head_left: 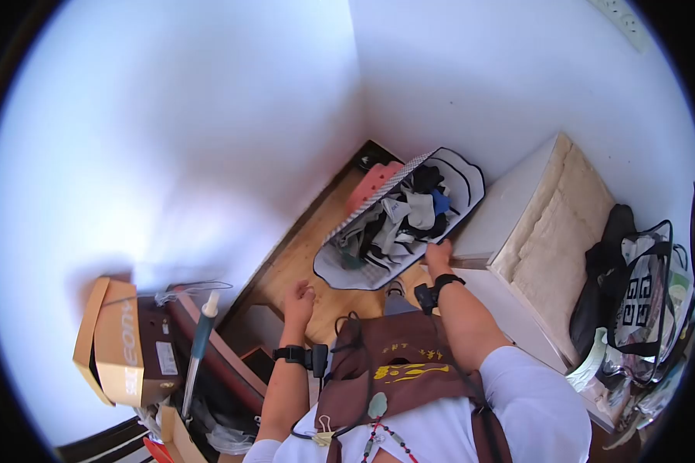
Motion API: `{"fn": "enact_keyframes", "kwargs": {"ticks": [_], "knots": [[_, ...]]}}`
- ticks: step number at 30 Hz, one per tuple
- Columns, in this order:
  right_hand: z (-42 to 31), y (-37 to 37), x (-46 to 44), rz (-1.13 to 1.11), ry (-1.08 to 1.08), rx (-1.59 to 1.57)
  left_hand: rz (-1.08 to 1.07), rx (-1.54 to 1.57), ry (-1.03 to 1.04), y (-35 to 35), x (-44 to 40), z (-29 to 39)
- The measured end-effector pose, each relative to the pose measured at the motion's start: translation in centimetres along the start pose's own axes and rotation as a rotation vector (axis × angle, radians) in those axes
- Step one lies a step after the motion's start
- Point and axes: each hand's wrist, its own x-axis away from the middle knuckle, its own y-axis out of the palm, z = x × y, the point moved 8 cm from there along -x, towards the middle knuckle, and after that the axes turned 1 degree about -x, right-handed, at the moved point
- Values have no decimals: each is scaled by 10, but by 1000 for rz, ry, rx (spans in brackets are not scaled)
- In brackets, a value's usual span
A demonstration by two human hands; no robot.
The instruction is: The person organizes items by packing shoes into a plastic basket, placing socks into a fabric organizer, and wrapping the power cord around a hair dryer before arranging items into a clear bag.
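An open fabric storage bag [347, 275] with a dark-piped rim and a pale lining stands tilted in the corner. Inside it lies a jumble of clothes [421, 210] in grey, black, white and blue, possibly socks. My right hand [439, 253] grips the bag's near right rim, its fingers partly hidden behind the edge. To the left of the bag, my left hand [300, 297] hangs over the wooden floor with loosely curled fingers and nothing in it. A black strap with a small device is on each wrist.
A pink perforated basket [374, 185] sits behind the bag against the wall. On the right stands a white cabinet with a beige padded cover [552, 224], and beyond it a clear bag [645, 301]. A cardboard box [123, 343] and a grey-green pole [199, 347] are at left.
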Motion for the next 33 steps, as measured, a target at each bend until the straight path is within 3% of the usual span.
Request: {"fn": "enact_keyframes", "kwargs": {"ticks": [4, 5, 7, 10, 13, 15, 17, 20, 22, 24, 27, 28, 29, 31, 33], "knots": [[10, 0, 7, 49, -11, 216, -11, 15, -120, 16, -10, -27], [2, 1, 15, 60, 6, 217, -23, 1, -129, 18, -14, -27], [-27, 10, 42, -6, 162, -73, -18, 3, -235, 24, -19, -32], [-41, 8, 58, -21, 195, -3, -48, 29, -364, 33, -33, -34], [-36, 0, 50, -1, 184, 119, -54, -118, -346, 35, -61, -33], [-68, -2, 57, 29, -173, 688, -126, -238, -306, 38, -78, -33], [-98, -5, 78, 3, -110, 667, 26, -730, 161, 32, -80, 26], [-121, 4, 64, 0, -359, 666, -195, -478, 320, 71, -66, 61], [-133, 14, 49, 47, -403, 730, -267, -490, 678, 113, -54, 78], [-141, 28, 27, 99, -493, 804, -211, -714, 735, 146, -55, 85], [-131, 42, -8, 154, -471, 908, -211, -901, 643, 172, -88, 78], [-124, 40, -22, 202, -383, 980, -293, -901, 494, 181, -106, 67], [-123, 44, -28, 195, -374, 986, -299, -905, 483, 190, -118, 62], [-100, 58, -38, 50, -136, 970, -367, -845, 428, 208, -136, 44], [-94, 70, -38, 21, -82, 994, -342, -786, 498, 224, -144, 37]]}}
